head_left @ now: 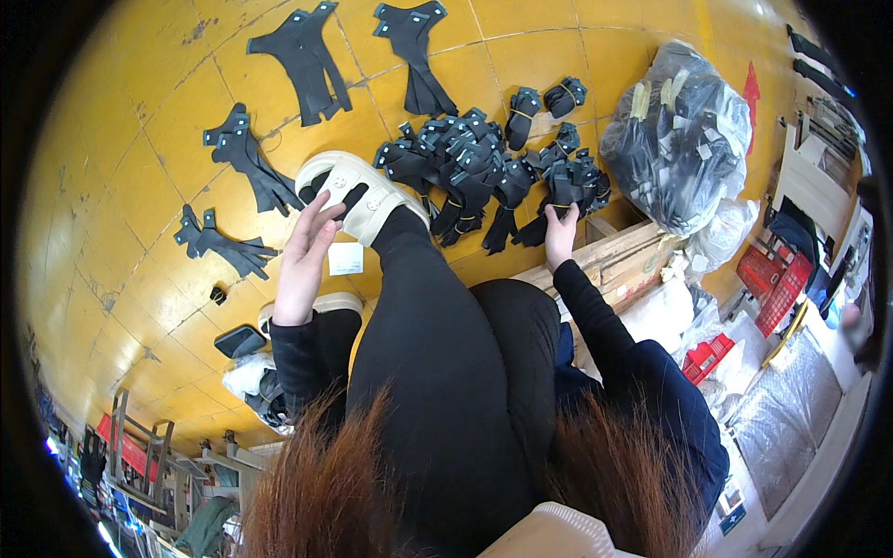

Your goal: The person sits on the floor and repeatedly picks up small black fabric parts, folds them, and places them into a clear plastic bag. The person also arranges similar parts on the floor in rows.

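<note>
My left hand [305, 256] is raised beside my cream clog [377, 200], fingers stretched out and apart, holding nothing. To the right, my right hand [560, 237] closes its fingertips on the near end of a bundle of black socks [564, 191] at the right side of a heap. That heap of bundled black socks [465, 158] has small tags and lies on the floor past my foot. Smaller fanned stacks of tagged black socks [302, 60] are spread at the far left, with another stack [251, 163] and a nearer one [219, 244] left of my clog.
A large clear plastic bag of dark goods [679, 139] stands right of the heap. Wooden planks [614, 265] lie near my right arm. Close to my left hand are a white paper slip [346, 259] and a dark phone-like object [239, 341]. Red crates [774, 279] stand far right.
</note>
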The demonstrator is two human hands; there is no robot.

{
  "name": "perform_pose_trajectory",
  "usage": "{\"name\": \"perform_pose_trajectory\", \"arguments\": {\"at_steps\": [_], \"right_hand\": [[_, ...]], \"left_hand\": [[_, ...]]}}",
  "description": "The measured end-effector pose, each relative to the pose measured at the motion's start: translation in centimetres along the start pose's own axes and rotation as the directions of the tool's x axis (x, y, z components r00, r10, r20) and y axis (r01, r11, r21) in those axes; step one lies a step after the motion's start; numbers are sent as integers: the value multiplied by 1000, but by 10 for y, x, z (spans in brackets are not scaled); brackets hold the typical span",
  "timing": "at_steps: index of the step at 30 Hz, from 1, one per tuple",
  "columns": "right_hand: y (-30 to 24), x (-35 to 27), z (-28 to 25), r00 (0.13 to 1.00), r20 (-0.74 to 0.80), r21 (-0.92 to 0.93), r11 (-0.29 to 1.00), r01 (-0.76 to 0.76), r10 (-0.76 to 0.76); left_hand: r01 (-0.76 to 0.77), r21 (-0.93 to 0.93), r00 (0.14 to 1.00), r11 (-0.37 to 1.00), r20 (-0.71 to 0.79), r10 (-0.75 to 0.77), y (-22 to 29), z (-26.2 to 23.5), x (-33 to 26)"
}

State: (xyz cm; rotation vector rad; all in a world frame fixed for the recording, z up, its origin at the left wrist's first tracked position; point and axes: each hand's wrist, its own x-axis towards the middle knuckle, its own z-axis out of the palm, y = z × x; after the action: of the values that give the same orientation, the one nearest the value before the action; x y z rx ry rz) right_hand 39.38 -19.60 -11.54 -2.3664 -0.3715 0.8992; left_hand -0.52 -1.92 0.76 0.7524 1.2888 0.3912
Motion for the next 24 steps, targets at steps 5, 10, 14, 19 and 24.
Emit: {"name": "perform_pose_trajectory", "arguments": {"at_steps": [5,10,14,19,24], "right_hand": [[-38,-26,22,869,-202,-441,834,332,-453],[-75,-49,30,721,131,-522,571,633,-680],[-102,-47,47,689,524,-269,671,691,-500],[-118,-52,75,809,571,-584,763,277,144],[-108,-45,79,843,529,-583,764,277,99]], "left_hand": [[-4,52,1000,999,-17,5,-7,1,-1],[24,-31,1000,999,-19,-25,-5,6,3],[17,-30,1000,999,-19,-18,1,11,5],[-33,18,999,999,-2,33,-6,12,9],[1,-39,1000,999,-13,-1,-12,10,8]]}}
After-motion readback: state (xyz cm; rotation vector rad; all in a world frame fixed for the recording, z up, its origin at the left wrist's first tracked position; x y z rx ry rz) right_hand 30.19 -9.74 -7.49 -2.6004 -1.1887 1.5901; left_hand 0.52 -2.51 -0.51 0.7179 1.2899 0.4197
